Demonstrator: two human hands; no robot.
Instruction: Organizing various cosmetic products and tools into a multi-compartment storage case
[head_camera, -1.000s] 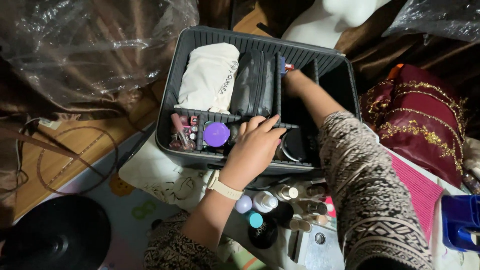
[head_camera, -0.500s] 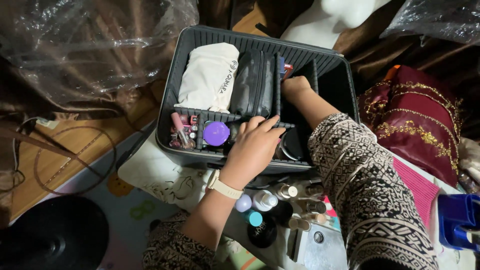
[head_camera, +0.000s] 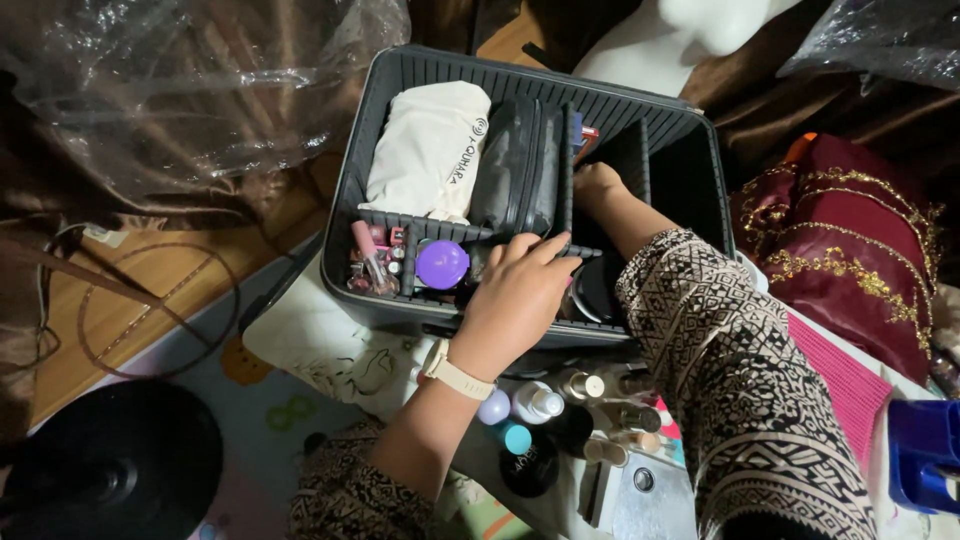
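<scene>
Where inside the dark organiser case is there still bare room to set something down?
The dark organiser case has free room only in its far-right compartment, between the upright divider and the right wall; the right hand reaches beside it. The cream pouch and black pouch fill the rear left. The front strip around the purple lid, under the left hand, is crowded.

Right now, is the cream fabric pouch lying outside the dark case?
No, the cream pouch sits inside the dark case, in its upper left compartment beside a black pouch.
</scene>
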